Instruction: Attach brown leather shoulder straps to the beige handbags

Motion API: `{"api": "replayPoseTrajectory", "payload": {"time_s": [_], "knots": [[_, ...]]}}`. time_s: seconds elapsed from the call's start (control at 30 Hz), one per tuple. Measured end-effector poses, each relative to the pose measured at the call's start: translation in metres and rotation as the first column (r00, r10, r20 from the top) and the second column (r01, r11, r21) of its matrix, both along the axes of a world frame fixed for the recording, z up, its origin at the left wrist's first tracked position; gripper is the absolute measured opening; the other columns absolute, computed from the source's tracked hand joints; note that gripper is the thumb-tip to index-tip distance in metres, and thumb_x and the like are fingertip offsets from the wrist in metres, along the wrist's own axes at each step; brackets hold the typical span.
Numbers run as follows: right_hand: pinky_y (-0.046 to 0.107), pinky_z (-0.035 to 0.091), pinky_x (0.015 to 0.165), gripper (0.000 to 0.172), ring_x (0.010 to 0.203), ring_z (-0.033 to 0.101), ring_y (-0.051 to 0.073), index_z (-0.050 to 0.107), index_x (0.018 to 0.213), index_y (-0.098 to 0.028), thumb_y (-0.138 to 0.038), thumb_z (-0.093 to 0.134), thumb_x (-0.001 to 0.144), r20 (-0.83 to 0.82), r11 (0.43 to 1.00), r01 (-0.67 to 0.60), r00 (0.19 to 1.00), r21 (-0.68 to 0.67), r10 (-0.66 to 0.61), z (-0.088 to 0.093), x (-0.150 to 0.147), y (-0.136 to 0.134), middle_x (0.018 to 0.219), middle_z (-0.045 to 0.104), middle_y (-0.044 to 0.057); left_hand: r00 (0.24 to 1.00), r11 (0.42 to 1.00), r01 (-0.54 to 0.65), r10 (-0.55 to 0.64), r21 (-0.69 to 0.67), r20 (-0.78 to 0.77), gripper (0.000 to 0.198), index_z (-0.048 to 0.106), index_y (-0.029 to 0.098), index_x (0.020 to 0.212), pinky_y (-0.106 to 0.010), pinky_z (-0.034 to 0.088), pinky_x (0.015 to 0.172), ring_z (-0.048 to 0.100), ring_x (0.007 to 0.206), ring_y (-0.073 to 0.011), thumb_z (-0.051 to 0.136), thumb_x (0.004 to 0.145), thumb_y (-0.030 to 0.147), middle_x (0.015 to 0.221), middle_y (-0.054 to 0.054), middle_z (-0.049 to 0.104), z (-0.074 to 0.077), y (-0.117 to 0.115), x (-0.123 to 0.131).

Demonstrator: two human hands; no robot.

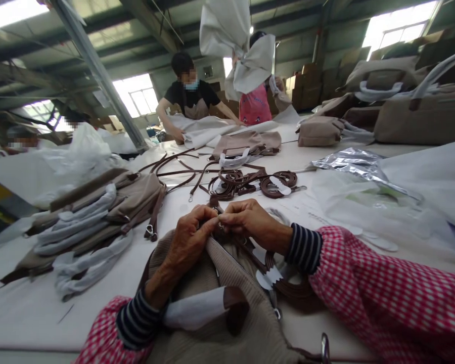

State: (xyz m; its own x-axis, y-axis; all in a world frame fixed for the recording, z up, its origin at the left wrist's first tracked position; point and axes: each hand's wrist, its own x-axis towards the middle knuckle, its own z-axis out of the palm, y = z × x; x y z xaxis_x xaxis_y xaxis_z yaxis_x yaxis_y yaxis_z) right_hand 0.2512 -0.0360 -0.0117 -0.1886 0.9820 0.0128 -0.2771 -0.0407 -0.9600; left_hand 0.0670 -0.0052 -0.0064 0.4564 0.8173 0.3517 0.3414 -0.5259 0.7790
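Note:
A beige ribbed handbag (pixel 250 303) lies in front of me, with its zipper (pixel 227 255) running up toward my hands. One of its brown handles has a white wrapping (pixel 195 309). At the bag's far end, my left hand (pixel 191 235) is closed in a pinch beside a brown leather tab (pixel 214 201). My right hand (pixel 252 222) pinches at the same spot, its fingertips meeting the left ones. The small piece between them is mostly hidden; a bit of metal shows below. Under my right forearm lies a coiled brown strap (pixel 293 289) with white paper tags.
Stacked bags with wrapped handles (pixel 114 217) lie left. Coiled brown straps (pixel 231 184) and another bag (pixel 246 144) are ahead. Clear plastic (pixel 364 202) and more bags (pixel 420 119) occupy the right. Across the table, a person (pixel 197 96) handles pale sheets; another stands behind a raised sheet (pixel 227 30).

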Motion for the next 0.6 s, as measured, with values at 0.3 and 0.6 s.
{"api": "replayPoseTrajectory", "payload": {"time_s": [0.3,0.6], "knots": [[0.020,0.025,0.044,0.029,0.049,0.040,0.006,0.060,0.072,-0.015,-0.039,0.072,0.083,0.248,0.993,-0.040,0.969,0.110,0.012,0.010,0.013,-0.004,0.063,0.058,-0.002,0.997,0.991,0.023,-0.013,0.131,-0.072,0.014,0.071,0.020,0.100,-0.033,0.047,0.088,0.062,0.095,-0.0194,0.063,0.097,0.031,0.098,-0.003,0.070,0.003,0.002,0.000],[0.030,0.043,0.073,0.026,0.084,0.058,0.018,0.075,0.101,-0.021,-0.044,0.068,0.093,0.840,0.936,-0.289,0.543,0.200,-0.011,0.046,0.102,-0.116,0.096,0.069,0.004,0.571,0.739,0.646,-0.301,0.192,-0.763,0.038,0.059,0.031,0.128,-0.041,0.040,0.108,0.058,0.115,-0.0220,0.045,0.099,0.011,0.128,-0.002,0.066,0.061,-0.056,-0.010]]}}
